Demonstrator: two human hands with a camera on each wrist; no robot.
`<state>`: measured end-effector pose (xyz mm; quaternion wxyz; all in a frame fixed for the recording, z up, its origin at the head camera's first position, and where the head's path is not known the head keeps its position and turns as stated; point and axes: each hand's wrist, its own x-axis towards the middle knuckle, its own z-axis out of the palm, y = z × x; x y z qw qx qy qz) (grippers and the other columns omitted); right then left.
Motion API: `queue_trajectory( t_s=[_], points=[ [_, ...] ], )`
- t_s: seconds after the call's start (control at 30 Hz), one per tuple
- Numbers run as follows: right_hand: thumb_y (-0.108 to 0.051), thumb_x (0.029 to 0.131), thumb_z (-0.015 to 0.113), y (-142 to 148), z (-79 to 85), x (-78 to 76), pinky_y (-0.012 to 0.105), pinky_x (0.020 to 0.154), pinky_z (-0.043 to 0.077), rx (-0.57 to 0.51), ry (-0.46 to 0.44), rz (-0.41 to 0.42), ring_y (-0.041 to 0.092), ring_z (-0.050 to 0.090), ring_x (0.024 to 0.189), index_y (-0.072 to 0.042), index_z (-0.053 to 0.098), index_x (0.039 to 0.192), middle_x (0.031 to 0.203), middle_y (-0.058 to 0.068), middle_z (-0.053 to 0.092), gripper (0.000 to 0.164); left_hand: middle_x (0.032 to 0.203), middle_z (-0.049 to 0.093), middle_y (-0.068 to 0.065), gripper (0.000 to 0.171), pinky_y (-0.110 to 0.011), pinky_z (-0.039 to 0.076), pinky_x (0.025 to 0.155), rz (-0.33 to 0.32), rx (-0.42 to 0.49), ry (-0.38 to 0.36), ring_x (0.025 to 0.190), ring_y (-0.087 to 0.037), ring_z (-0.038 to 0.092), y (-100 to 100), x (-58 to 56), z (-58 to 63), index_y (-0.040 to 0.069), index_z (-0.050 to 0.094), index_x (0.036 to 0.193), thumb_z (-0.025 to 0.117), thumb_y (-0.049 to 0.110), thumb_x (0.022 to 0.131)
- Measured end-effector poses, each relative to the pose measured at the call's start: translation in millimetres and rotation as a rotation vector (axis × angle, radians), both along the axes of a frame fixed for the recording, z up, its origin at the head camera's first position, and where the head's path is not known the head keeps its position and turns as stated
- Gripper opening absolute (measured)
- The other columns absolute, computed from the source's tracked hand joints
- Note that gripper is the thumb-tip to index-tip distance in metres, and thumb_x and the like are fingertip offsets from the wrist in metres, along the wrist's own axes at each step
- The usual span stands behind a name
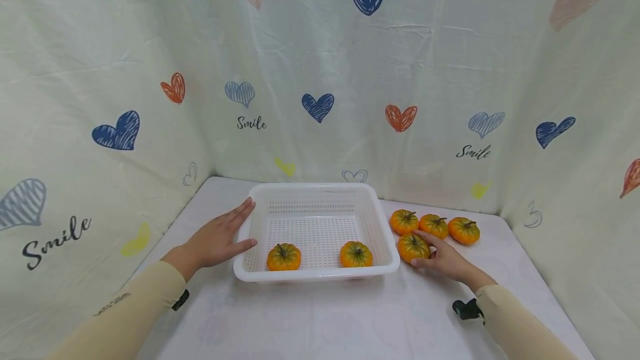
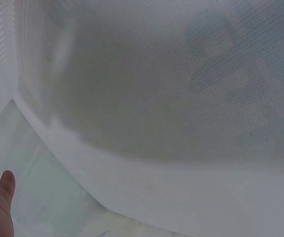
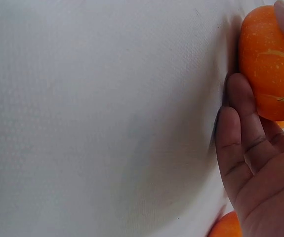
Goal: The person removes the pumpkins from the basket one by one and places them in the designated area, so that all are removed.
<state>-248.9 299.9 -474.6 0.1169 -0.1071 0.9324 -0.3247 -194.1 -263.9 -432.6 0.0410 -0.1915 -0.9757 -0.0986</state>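
My left hand [image 1: 217,239] rests with straight fingers at the left rim of a white plastic basket [image 1: 315,276]. Its fingertips also show at the lower left of the left wrist view. Right of the basket, my right hand [image 1: 449,261] grips a small orange pumpkin [image 1: 412,248] between thumb and fingers. That pumpkin [image 3: 267,61] is low at the table surface in the right wrist view, with the thumb on one side and fingers on the other. Inside the basket sit two more pumpkins, one at front left [image 1: 283,258] and one at front right [image 1: 356,254].
Behind the right hand, three pumpkins stand in a row on the table: one near the basket [image 1: 403,221], a middle one [image 1: 433,226] and a right one [image 1: 464,231]. A white cloth covers the table [image 1: 320,321]. Heart-printed curtains [image 1: 320,43] enclose the back and sides.
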Motion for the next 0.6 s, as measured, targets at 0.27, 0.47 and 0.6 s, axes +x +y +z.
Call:
queue_trajectory(
  t_s=[0.27, 0.47, 0.6],
  points=[
    [-0.051, 0.082, 0.078, -1.2, -0.2, 0.1, 0.052, 0.088, 0.050, 0.006, 0.013, 0.001, 0.033, 0.052, 0.107, -0.017, 0.038, 0.154, 0.144, 0.026, 0.044, 0.089, 0.166, 0.014, -0.010, 0.090, -0.055, 0.030, 0.113, 0.000, 0.004, 0.001, 0.147, -0.032, 0.025, 0.6, 1.3, 1.8, 0.005, 0.017, 0.159, 0.050, 0.060, 0.097],
    [-0.051, 0.082, 0.078, -0.6, -1.5, 0.0, 0.043, 0.083, 0.049, 0.002, 0.021, -0.005, 0.030, 0.051, 0.099, -0.015, 0.036, 0.154, 0.142, 0.026, 0.045, 0.091, 0.166, 0.014, -0.010, 0.088, -0.055, 0.031, 0.112, 0.005, -0.002, -0.005, 0.147, -0.032, 0.026, 1.3, 2.1, 3.3, 0.005, 0.018, 0.159, 0.051, 0.058, 0.097],
    [-0.051, 0.083, 0.077, 0.2, -3.4, -0.1, 0.041, 0.082, 0.049, 0.004, 0.024, -0.007, 0.029, 0.051, 0.098, -0.014, 0.036, 0.154, 0.143, 0.025, 0.045, 0.091, 0.166, 0.014, -0.010, 0.088, -0.056, 0.031, 0.112, 0.008, -0.003, -0.007, 0.146, -0.032, 0.027, 1.6, 2.4, 3.7, 0.005, 0.018, 0.159, 0.051, 0.058, 0.097]
  ],
)
